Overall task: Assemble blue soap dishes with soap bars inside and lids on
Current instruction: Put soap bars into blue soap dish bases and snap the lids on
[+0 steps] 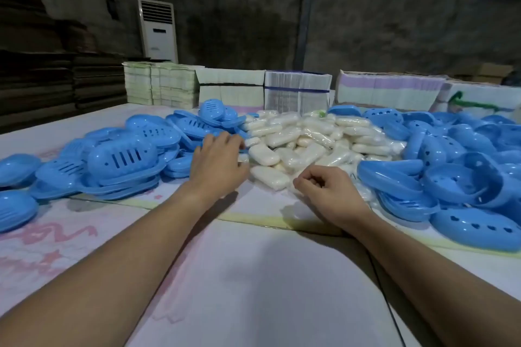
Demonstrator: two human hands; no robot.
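A heap of white wrapped soap bars [307, 135] lies in the middle of the table. Blue slotted dish parts [124, 158] are piled to its left, and blue parts with heart-shaped holes [462, 175] to its right. My left hand [218, 162] reaches over the edge of the left pile, fingers spread and slightly bent, fingertips at a blue piece beside the soap; whether it grips anything is hidden. My right hand [324, 191] hovers low by the near soap bars, fingers loosely curled, holding nothing.
Bundles of flat printed cartons [296, 93] line the table's far edge. A standing air conditioner [158, 29] and dark stacked cardboard [56, 79] are behind on the left. The near table [253, 276] is covered with pale sheets.
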